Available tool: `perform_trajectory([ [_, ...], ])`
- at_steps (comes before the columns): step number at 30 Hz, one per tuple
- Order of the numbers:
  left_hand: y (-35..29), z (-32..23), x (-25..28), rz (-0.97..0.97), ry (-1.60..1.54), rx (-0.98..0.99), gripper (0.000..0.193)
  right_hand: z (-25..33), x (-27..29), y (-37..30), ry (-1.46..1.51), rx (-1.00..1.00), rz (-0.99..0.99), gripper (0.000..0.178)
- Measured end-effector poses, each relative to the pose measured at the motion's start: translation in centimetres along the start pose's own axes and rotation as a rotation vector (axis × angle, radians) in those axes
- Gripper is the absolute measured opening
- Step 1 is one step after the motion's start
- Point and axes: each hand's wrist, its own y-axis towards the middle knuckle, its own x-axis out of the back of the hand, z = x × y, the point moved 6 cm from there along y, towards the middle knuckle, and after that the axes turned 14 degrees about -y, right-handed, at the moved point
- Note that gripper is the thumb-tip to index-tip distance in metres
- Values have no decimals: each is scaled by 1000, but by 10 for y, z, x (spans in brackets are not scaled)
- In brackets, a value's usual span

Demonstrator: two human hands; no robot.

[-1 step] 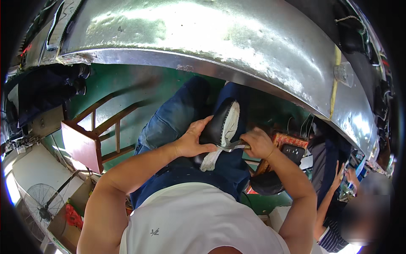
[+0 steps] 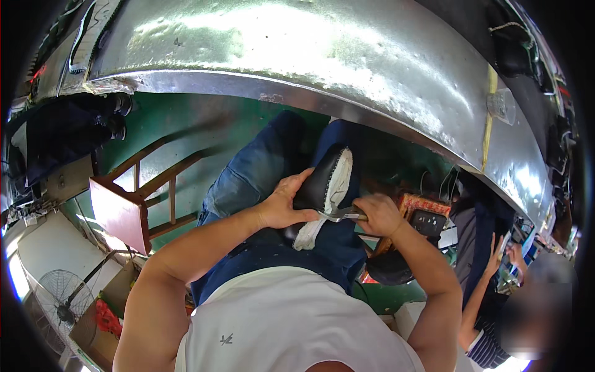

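A black leather shoe (image 2: 311,187) lies across my lap, sole side turned up, its toe pointing away from me. Pale off-white material (image 2: 338,186) runs along the sole side, edged by a row of pleats or stitches. My left hand (image 2: 288,203) is wrapped round the shoe's left side, with the thumb pressing near the middle. In my right hand (image 2: 377,214) is a pair of lasting pliers (image 2: 336,216), closed in my fist. Their curved metal head meets the shoe at its middle, by my left thumb. The jaw tips are too small to make out.
A dented metal-topped bench (image 2: 279,49) spans the far side above my knees. At left stand a wooden stool (image 2: 121,214) and a fan (image 2: 62,294). On the right are a black device (image 2: 427,222) on a red box and a co-worker's hands (image 2: 496,257).
My right forearm has shifted very slightly to the left. The shoe, the pliers and my left hand stay practically in place.
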Motion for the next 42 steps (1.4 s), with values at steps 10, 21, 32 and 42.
perform_trajectory([
  [10,0,-26,-15,-105,189,84,110,49,55,-33,-425,-257,-117,65],
  [21,-19,-20,-24,-316,222,-289,85,50,-26,-23,393,-647,-235,29],
  [32,-24,-52,-46,-118,589,-214,64,25,-24,-58,1257,-620,363,27],
  [42,-20,-61,-39,-82,654,-77,56,47,43,-2,310,-466,-195,45],
])
